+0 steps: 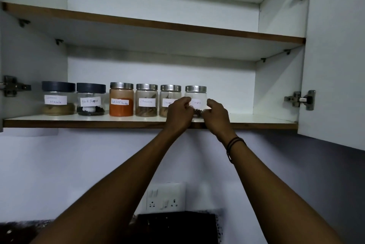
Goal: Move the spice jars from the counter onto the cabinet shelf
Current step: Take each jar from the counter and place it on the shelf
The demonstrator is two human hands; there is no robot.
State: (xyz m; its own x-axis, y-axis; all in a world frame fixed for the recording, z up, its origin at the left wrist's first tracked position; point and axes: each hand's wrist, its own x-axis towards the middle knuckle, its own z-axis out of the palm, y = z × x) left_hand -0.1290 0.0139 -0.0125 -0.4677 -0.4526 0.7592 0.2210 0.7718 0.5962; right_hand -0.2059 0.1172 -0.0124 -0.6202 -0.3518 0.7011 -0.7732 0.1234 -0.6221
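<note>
Both forearms rise from the bottom of the frame twd the lower cabinet shelf (pixel 256 120) at center. Left hand (pixel 178 114) and right hand (pixel 216 115) flank the rightmost jar (pixel 196 101); fingers of each curl onto its sides, holding it where it stands on the shelf. Dark bands circle the right wrist.

Six jars in a row, left to right across mid-frame: two w/ dark lids, the masala jar (pixel 58 98) and black pepper jar (pixel 91 99); then four w/ steel lids: red chilli powder jar (pixel 121 99), cinnamon jar (pixel 146 100), a jar (pixel 169 95) partly hidden behind the left hand, label unreadable, and the held one.

Upper shelf (pixel 154 24) above. Wall socket (pixel 166 197) at bottom center.
</note>
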